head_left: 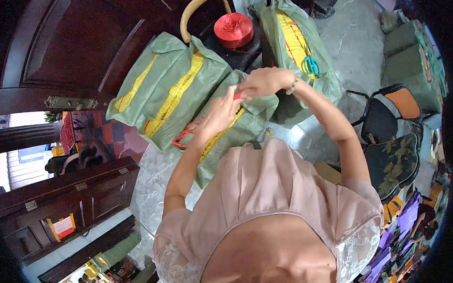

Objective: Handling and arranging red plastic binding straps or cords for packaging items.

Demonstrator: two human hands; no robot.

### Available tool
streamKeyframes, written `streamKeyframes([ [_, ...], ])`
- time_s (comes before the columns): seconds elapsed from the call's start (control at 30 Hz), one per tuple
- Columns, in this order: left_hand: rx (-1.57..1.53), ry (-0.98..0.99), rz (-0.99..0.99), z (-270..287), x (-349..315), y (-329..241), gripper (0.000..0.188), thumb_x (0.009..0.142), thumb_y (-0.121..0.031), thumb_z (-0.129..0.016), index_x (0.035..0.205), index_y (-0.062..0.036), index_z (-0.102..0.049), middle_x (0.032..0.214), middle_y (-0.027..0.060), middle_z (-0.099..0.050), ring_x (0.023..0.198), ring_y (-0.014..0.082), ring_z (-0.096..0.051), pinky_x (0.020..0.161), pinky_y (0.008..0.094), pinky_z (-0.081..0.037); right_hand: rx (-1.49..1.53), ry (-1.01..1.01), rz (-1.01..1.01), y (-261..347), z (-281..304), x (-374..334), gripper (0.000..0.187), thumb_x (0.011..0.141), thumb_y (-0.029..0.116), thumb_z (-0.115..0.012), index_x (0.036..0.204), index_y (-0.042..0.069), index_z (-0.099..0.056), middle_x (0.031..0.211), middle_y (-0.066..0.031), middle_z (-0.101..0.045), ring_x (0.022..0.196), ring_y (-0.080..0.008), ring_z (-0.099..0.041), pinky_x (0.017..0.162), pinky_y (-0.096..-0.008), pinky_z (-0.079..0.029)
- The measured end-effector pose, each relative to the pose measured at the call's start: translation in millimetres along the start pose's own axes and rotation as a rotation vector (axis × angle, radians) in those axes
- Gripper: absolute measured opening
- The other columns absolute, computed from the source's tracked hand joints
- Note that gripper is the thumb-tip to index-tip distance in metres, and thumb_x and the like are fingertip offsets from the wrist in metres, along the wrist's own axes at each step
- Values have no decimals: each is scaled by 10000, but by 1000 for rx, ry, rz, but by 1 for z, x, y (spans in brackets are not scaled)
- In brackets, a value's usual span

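Observation:
My left hand and my right hand meet over the mouth of a green woven sack close in front of my body. Both are closed, with red plastic twine pinched between the fingers. A loose loop of the red twine hangs beside my left wrist, over the sack's edge. Yellow, dark-marked material shows along the sack's opening. Part of the twine is hidden behind my fingers. Beyond my hands, a large spool of red twine rests on a dark chair seat.
More green sacks with yellow strips stand left, and another sack stands right with teal scissors on it. A curved wooden armrest rises behind. Black-and-orange chairs are right. A dark wooden door borders the left.

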State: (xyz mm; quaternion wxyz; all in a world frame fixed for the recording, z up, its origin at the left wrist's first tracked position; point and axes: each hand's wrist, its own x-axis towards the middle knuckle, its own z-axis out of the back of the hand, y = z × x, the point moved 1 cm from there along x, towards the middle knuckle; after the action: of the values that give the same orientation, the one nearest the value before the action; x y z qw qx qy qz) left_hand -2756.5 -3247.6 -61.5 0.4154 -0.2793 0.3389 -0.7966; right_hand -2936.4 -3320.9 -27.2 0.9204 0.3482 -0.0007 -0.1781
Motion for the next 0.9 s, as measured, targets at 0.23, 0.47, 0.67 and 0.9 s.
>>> streamKeyframes([
  [0.23, 62, 221, 161, 7, 7, 7, 225, 890, -166, -433, 1059, -17, -444, 877, 228, -590, 836, 429, -541, 683, 479, -415, -71, -85, -227, -11, 6, -18, 260, 848, 280, -467, 836, 39, -564, 751, -201, -587, 744, -385, -565, 634, -453, -430],
  [0.47, -109, -57, 12, -2, 30, 5, 205, 905, -162, -410, 911, 13, -516, 826, 189, -592, 801, 345, -576, 688, 392, -433, -38, -255, -120, -12, 12, -16, 237, 878, 267, -480, 873, 35, -528, 718, -148, -579, 708, -326, -574, 621, -394, -430],
  [0.67, -169, -245, 249, 2, 40, 5, 213, 922, -169, -383, 862, -20, -524, 601, 96, -498, 520, 220, -501, 502, 338, -384, 358, -859, -132, -34, 3, -22, 217, 918, 207, -459, 899, 19, -565, 780, -47, -526, 676, -112, -506, 610, -256, -420],
  [0.9, -155, -388, 107, -25, 62, 7, 265, 906, -157, -400, 1129, -15, -414, 760, 246, -574, 720, 426, -567, 533, 452, -424, 715, -1213, -227, -18, -32, 20, 254, 899, 225, -486, 991, 29, -620, 866, -13, -539, 745, -84, -512, 644, -212, -414],
])
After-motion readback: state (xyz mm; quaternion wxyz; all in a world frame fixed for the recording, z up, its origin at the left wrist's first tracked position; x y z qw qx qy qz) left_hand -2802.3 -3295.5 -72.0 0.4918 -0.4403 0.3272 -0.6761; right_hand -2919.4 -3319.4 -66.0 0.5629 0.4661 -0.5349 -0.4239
